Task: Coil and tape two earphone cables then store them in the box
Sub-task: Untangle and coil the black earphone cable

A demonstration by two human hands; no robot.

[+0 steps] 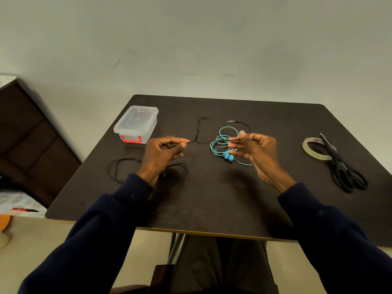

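The black cable (198, 132) is pinched by the left hand (163, 152) and right hand (254, 149); nothing is taped or boxed yet.

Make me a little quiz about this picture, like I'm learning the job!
1. True or false: the lid is on the clear box.
2. How many hands pinch the black cable? A none, B one, C two.
3. Fill the gap: the tape roll lies right by the ____.

Key:
1. True.
2. C. The left hand and the right hand each pinch it.
3. Scissors.
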